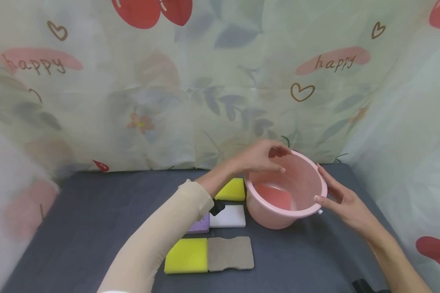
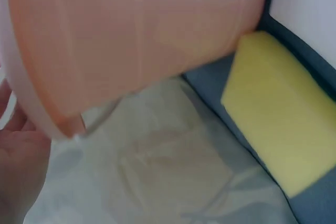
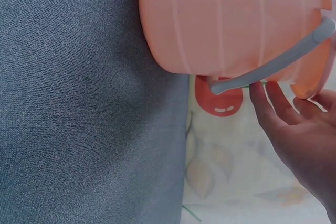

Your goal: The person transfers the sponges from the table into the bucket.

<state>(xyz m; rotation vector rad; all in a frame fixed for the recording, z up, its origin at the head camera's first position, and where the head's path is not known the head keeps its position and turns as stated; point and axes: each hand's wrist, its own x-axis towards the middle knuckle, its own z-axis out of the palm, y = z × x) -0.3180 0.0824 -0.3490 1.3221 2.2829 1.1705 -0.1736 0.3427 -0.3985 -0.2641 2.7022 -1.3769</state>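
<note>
Got a bucket [image 1: 298,183] on the far right of the table [image 1: 300,264], mouth up, sitting between the two hands, so would say the next move hinges on that left-right split across the mouth. Looks roughly upright, long axis running up and down; can't rule out a slight tip, can't swear to a flat base either. See the right hand [image 1: 346,207] on the right side, pinching the rim with the thumb lapped over the edge. See the left hand [image 1: 260,156] over the far left of the mouth, with fingers loosely bent, thumb apart and nothing showing in between; can't tell if touching the rim. Would call the right hand nearer, being on the bucket already. Can spot a red patch [image 1: 276,197] inside, no idea if loose or just the floor. Also worth noting, just left of the bucket: a yellow sponge [image 1: 232,190] farther off, a white block [image 1: 227,216] nearer.
</note>
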